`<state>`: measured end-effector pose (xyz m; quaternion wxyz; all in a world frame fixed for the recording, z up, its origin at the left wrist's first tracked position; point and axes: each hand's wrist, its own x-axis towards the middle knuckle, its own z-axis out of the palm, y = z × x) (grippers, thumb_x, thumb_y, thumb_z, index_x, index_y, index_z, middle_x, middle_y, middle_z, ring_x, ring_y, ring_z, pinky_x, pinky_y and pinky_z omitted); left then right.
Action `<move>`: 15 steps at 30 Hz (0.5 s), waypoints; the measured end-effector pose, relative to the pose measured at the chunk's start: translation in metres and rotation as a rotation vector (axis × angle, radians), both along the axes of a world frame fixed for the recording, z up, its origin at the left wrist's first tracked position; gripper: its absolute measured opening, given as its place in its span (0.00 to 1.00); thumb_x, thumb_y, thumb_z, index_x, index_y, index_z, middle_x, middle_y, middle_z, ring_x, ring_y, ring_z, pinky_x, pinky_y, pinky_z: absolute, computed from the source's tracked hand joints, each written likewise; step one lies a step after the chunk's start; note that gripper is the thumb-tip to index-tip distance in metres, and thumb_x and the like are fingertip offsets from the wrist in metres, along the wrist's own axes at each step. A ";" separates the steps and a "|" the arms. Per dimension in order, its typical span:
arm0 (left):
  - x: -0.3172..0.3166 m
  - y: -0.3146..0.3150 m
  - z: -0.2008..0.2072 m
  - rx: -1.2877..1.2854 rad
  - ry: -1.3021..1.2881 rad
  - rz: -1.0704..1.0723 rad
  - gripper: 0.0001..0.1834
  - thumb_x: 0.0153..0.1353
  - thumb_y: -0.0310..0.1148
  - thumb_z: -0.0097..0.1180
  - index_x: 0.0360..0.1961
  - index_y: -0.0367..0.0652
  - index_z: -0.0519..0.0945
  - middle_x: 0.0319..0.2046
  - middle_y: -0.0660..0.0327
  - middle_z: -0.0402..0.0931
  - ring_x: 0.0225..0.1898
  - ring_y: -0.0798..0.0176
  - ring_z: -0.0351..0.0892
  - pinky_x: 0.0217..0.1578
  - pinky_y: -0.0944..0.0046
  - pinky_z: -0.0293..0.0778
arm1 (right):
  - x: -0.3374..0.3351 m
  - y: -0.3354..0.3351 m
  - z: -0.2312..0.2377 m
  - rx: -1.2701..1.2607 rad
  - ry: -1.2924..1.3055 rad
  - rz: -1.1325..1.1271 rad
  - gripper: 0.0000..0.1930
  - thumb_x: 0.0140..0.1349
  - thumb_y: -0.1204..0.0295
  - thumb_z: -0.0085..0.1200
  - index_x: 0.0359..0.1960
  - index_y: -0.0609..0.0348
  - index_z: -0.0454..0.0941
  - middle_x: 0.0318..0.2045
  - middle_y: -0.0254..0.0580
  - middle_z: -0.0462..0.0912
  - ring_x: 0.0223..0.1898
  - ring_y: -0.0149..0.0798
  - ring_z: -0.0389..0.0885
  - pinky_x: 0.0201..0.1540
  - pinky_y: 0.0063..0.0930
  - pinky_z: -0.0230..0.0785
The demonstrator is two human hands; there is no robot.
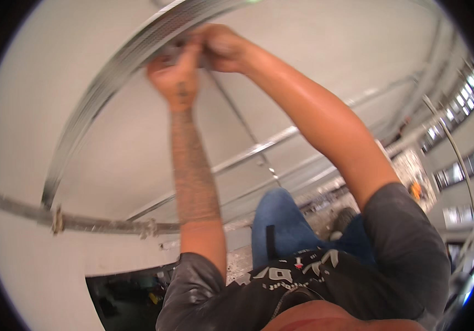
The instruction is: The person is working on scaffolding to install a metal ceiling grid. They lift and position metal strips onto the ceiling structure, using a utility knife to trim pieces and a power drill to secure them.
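Both arms reach up to a long, ribbed metal profile (pixel 118 69) that curves across the upper left of the head view. My left hand (pixel 173 77) is closed just under its edge, thumb up, around something small and greyish that is blurred. Right beside it, my right hand (pixel 221 48) is curled with its fingertips meeting the left thumb; what it grips is hidden. A thin metal rod (pixel 231 102) runs from near the hands down to a thinner metal channel (pixel 259 147).
A pale ceiling or wall surface (pixel 110 165) lies behind the profiles. A dirty pipe (pixel 93 222) with clamps crosses at left. Below my jeans (pixel 281 226) is a stained platform (pixel 330 204). Another pole (pixel 452 143) and windows (pixel 466 99) are at right.
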<state>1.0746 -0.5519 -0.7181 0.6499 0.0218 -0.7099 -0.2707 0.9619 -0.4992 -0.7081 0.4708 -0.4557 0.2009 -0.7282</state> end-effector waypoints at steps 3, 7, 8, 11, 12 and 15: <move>0.021 -0.051 -0.005 -0.770 -0.091 0.375 0.12 0.65 0.28 0.64 0.49 0.48 0.90 0.38 0.64 0.89 0.39 0.61 0.87 0.39 0.62 0.79 | -0.019 -0.052 -0.010 -0.004 -0.054 0.287 0.19 0.73 0.66 0.43 0.52 0.68 0.80 0.48 0.50 0.85 0.50 0.41 0.84 0.57 0.38 0.77; 0.010 0.000 -0.008 0.088 -0.035 0.152 0.18 0.58 0.35 0.76 0.40 0.30 0.86 0.36 0.57 0.86 0.35 0.66 0.83 0.31 0.68 0.79 | -0.027 -0.057 -0.013 0.077 -0.116 0.416 0.08 0.71 0.68 0.54 0.38 0.58 0.84 0.33 0.39 0.86 0.32 0.29 0.83 0.33 0.25 0.79; 0.012 0.006 -0.002 0.099 -0.037 0.153 0.19 0.58 0.35 0.76 0.41 0.29 0.86 0.36 0.56 0.86 0.34 0.66 0.83 0.31 0.67 0.79 | -0.016 -0.046 -0.002 0.034 -0.127 0.477 0.08 0.70 0.68 0.56 0.38 0.58 0.83 0.33 0.39 0.86 0.33 0.29 0.83 0.35 0.25 0.79; 0.007 0.021 0.001 0.127 -0.019 0.154 0.22 0.57 0.36 0.77 0.43 0.27 0.84 0.36 0.55 0.85 0.33 0.65 0.82 0.32 0.67 0.79 | -0.016 -0.030 0.007 -0.031 -0.072 0.531 0.08 0.70 0.68 0.56 0.37 0.60 0.83 0.34 0.40 0.87 0.35 0.31 0.84 0.41 0.30 0.80; -0.002 0.027 0.000 0.129 -0.005 0.135 0.23 0.56 0.35 0.77 0.44 0.26 0.84 0.36 0.54 0.85 0.33 0.65 0.82 0.32 0.67 0.79 | -0.026 -0.037 0.007 -0.004 -0.049 0.507 0.07 0.71 0.71 0.55 0.38 0.61 0.83 0.36 0.41 0.87 0.37 0.34 0.85 0.44 0.34 0.80; 0.000 0.021 -0.004 0.148 -0.026 0.133 0.25 0.56 0.36 0.77 0.45 0.25 0.83 0.37 0.53 0.85 0.33 0.64 0.82 0.34 0.68 0.79 | -0.017 -0.043 0.010 -0.025 -0.048 0.277 0.06 0.71 0.73 0.55 0.39 0.62 0.83 0.38 0.43 0.87 0.39 0.37 0.84 0.44 0.35 0.80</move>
